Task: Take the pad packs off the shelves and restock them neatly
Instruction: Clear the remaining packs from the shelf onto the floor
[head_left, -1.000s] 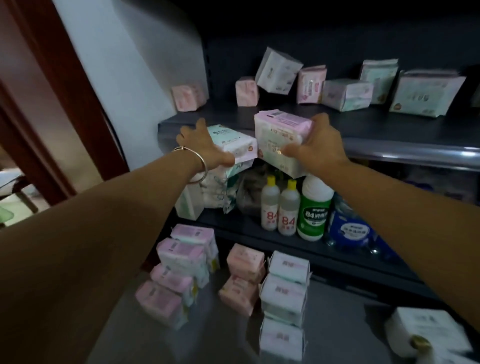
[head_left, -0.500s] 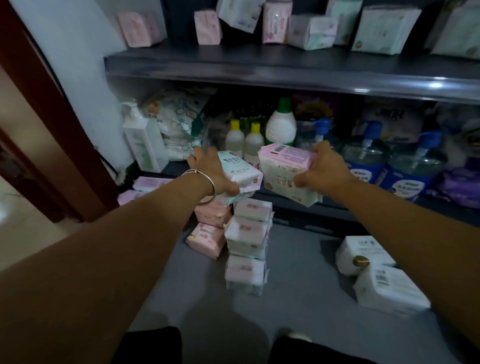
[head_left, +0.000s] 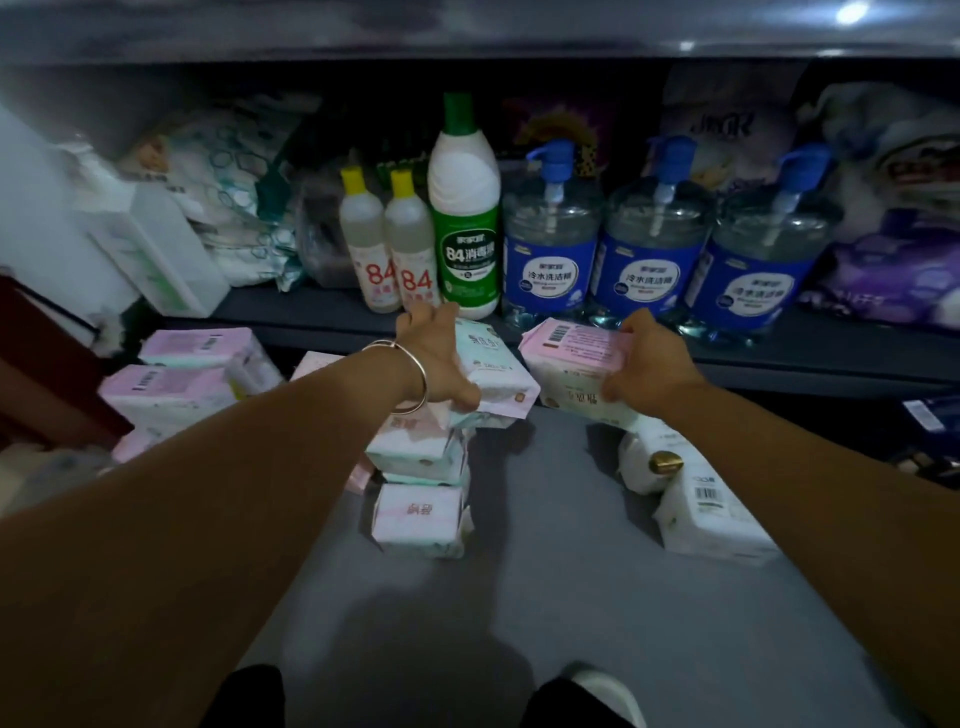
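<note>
Left hand: the left hand (head_left: 436, 358) is curled round a mint-and-white pad pack (head_left: 496, 382), thumb on the near edge; a metal bangle (head_left: 410, 374) is worn at the wrist.
Right hand: the right hand (head_left: 652, 366) is closed on a pink-topped pad pack (head_left: 574, 366), which is gripped at its right end, barcode side up.
Held packs: both are held side by side, close to each other, above the grey floor (head_left: 545, 597) and just in front of the lower shelf (head_left: 779, 358).
Below the left pack: a stack of pad packs (head_left: 418, 486) is seen right under it; whether the held pack touches the top one cannot be told.
Below the right pack: two white packs (head_left: 696, 499) are laid on the floor, one bearing a gold sticker.
Far left: more pink packs (head_left: 179, 374) are piled on the floor near a dark red door frame (head_left: 47, 374).
Shelf contents: two small yellow-capped bottles (head_left: 387, 249), a tall green-capped bottle (head_left: 467, 218) and three blue pump bottles (head_left: 654, 244) are stood in a row; a white pump bottle (head_left: 156, 254) and patterned bags (head_left: 234, 197) are kept at the left, purple bags (head_left: 893, 260) at the right.
Near edge: dark trouser legs and a white shoe (head_left: 605, 691) are seen.
</note>
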